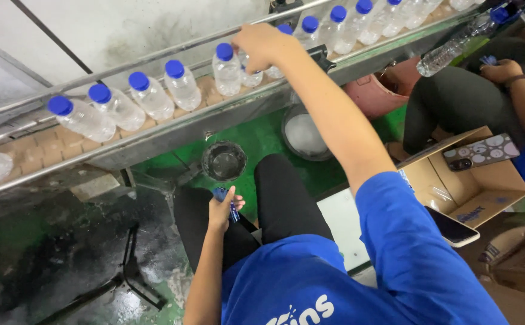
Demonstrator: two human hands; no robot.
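Head view: blue-capped bottles [183,85], brown carton [476,186].

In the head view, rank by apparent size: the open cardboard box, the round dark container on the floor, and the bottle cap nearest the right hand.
1. Cardboard box
2. Round dark container
3. Blue bottle cap, beside the right hand

The box lies nearer the camera, so the true gap is unsure.

Single head view, steeply downward, close over conveyor [154,129] and lap.
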